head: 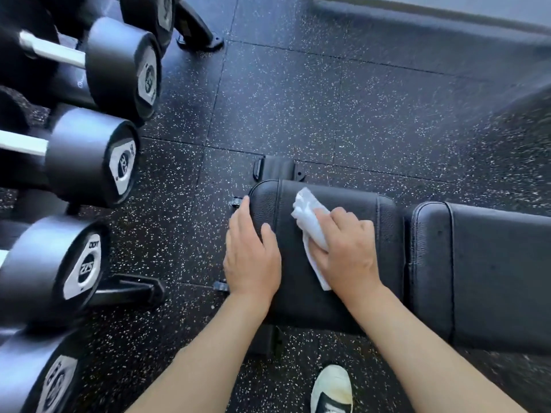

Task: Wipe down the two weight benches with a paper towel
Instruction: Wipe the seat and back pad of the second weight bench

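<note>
A black padded weight bench lies across the lower right of the head view, with a seat pad [351,201] and a longer back pad [492,263] to its right. My right hand [346,248] presses a crumpled white paper towel [307,216] flat on the seat pad. My left hand [252,251] rests with its fingers spread on the seat pad's left end, holding nothing. A second bench shows as a blurred dark shape [507,120] at the right edge.
A rack of black dumbbells [92,156] fills the left side, its foot [131,292] close to the bench end. The floor is black speckled rubber tiles [298,108]. My white shoe [332,389] stands below the bench. A wall base [432,19] runs along the top right.
</note>
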